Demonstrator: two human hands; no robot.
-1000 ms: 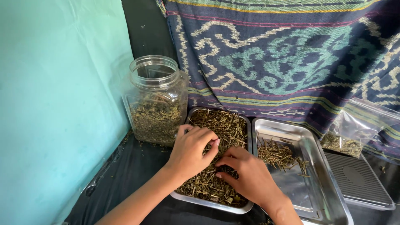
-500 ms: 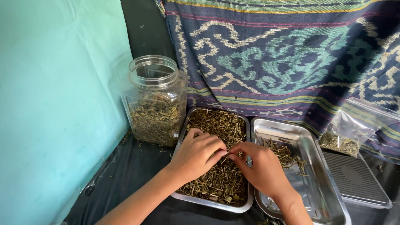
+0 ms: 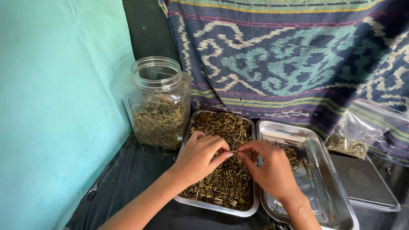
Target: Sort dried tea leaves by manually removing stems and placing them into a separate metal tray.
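Dried green-brown stems heaped in steel tray, left hand and right hand fingers pinching one thin stem together.

Dry greenish-brown herb stems lie heaped, filling the left steel tray

A clear plastic jar of dried herbs stood far left; right of it lay a steel tray of dried stems, then a second, nearly bare steel tray, with a clear plastic bag farther right.

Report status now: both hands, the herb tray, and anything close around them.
Left hand and right hand pinch one dried stem between fingertips. Both over full herb tray. Nothing blocks; second tray right, jar behind.
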